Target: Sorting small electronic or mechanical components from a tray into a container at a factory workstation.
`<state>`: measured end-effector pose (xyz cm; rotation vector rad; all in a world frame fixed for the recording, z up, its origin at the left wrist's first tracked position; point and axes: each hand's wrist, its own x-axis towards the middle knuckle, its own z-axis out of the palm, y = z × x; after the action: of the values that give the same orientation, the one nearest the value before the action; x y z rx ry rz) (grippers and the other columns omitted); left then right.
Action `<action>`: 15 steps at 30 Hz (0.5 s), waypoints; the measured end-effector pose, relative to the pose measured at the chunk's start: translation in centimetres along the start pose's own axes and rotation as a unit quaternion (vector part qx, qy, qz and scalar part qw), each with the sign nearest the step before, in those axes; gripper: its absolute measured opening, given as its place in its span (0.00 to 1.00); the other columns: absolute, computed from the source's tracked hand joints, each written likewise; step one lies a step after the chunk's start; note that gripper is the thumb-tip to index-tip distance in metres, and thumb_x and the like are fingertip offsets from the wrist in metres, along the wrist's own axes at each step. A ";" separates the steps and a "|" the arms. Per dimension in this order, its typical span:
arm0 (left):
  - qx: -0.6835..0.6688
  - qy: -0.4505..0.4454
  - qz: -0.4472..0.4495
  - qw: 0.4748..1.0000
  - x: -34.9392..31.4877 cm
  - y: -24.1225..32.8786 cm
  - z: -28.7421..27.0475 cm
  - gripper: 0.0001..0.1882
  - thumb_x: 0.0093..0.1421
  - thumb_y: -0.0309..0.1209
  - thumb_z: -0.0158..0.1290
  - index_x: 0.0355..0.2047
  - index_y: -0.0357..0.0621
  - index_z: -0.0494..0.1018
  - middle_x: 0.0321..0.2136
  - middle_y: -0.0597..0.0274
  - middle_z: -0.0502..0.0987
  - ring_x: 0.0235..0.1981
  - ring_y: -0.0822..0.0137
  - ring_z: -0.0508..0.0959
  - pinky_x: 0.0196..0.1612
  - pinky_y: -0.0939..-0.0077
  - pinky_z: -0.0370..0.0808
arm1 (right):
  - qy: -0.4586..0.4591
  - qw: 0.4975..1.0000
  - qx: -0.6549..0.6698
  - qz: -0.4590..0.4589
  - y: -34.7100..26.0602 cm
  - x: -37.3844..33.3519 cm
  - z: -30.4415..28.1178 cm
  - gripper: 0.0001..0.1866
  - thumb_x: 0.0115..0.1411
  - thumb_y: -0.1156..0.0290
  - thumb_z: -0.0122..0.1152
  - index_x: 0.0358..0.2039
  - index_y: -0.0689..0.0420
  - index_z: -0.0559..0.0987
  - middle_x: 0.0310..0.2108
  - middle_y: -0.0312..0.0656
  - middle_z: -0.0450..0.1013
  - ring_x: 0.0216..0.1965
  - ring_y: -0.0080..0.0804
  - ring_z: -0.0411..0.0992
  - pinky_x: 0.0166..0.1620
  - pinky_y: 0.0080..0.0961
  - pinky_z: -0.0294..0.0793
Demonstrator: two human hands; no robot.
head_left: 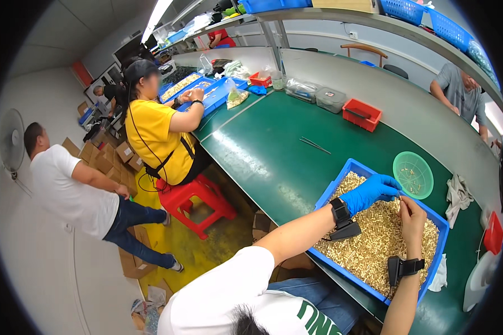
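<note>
Hovering above golden pieces (374, 245); fingers (388, 183) hide (perhaps) something small.

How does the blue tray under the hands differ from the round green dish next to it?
Shape: the blue tray is rectangular, the green dish round.
Size: the blue tray is far larger than the green dish.
Contents: gold-coloured pieces cover the blue tray's floor thickly; the green dish holds only a few.
Shared: both sit on the green tabletop.
</note>
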<state>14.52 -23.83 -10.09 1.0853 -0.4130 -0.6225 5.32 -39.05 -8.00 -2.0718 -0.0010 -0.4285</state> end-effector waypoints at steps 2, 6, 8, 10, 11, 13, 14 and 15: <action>0.001 0.001 -0.001 1.000 -0.1 0.2 0.2 0.10 0.52 0.28 0.54 0.36 0.42 0.73 0.29 0.65 0.75 0.29 0.73 0.74 0.36 0.80 0.72 | -0.003 1.000 -0.004 0.004 0.1 0.0 0.1 0.09 0.56 0.77 0.52 0.36 0.64 0.76 0.19 0.38 0.72 0.21 0.20 0.68 0.25 0.17 0.65; -0.021 0.024 0.008 0.999 -0.1 0.2 0.3 0.13 0.50 0.26 0.54 0.38 0.39 0.71 0.30 0.63 0.74 0.29 0.73 0.74 0.35 0.79 0.72 | 0.012 1.000 0.011 0.000 0.6 0.0 0.1 0.09 0.56 0.77 0.52 0.36 0.64 0.76 0.21 0.39 0.72 0.21 0.20 0.68 0.25 0.18 0.66; -0.014 0.016 0.017 1.000 -0.1 0.1 0.3 0.15 0.50 0.25 0.55 0.39 0.38 0.70 0.29 0.62 0.74 0.29 0.72 0.74 0.36 0.79 0.72 | 0.007 1.000 -0.005 -0.014 1.0 0.1 0.2 0.09 0.57 0.75 0.52 0.37 0.64 0.76 0.20 0.36 0.70 0.21 0.18 0.66 0.24 0.16 0.65; -0.012 0.013 0.021 1.000 -0.1 0.1 0.3 0.16 0.49 0.25 0.55 0.40 0.37 0.70 0.29 0.62 0.74 0.29 0.72 0.75 0.36 0.79 0.73 | 0.003 1.000 -0.014 -0.021 1.2 0.0 0.1 0.09 0.57 0.75 0.52 0.37 0.64 0.76 0.19 0.34 0.69 0.20 0.17 0.65 0.24 0.15 0.64; -0.013 0.011 0.023 1.000 0.0 0.0 0.3 0.16 0.49 0.25 0.55 0.40 0.36 0.70 0.29 0.61 0.74 0.29 0.72 0.75 0.36 0.79 0.73 | 0.007 1.000 -0.014 -0.020 1.2 0.0 0.1 0.09 0.57 0.75 0.52 0.37 0.64 0.76 0.19 0.35 0.69 0.20 0.17 0.65 0.24 0.16 0.64; -0.016 0.007 0.027 0.999 0.0 0.0 0.2 0.17 0.49 0.25 0.55 0.41 0.35 0.69 0.28 0.61 0.74 0.29 0.72 0.75 0.36 0.80 0.73 | 0.013 1.000 -0.013 -0.018 1.2 0.0 0.1 0.09 0.57 0.75 0.52 0.37 0.64 0.76 0.20 0.35 0.70 0.21 0.18 0.66 0.24 0.16 0.65; -0.017 0.009 0.027 0.999 0.1 0.0 0.2 0.17 0.49 0.25 0.55 0.41 0.35 0.69 0.28 0.61 0.74 0.29 0.72 0.75 0.36 0.80 0.73 | 0.011 1.000 -0.014 -0.018 1.3 0.0 0.1 0.09 0.57 0.75 0.52 0.37 0.64 0.76 0.20 0.35 0.70 0.21 0.18 0.66 0.24 0.16 0.65; -0.016 0.008 0.029 0.999 0.1 0.0 0.1 0.18 0.49 0.25 0.55 0.41 0.35 0.69 0.28 0.61 0.74 0.29 0.72 0.75 0.36 0.80 0.73 | 0.011 1.000 -0.014 -0.021 1.3 0.1 0.1 0.09 0.57 0.75 0.52 0.37 0.64 0.76 0.20 0.35 0.70 0.21 0.18 0.66 0.24 0.16 0.65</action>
<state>14.58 -23.99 -10.02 1.0432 -0.4175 -0.5675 5.64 -39.62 -9.13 -2.0969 -0.0254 -0.4806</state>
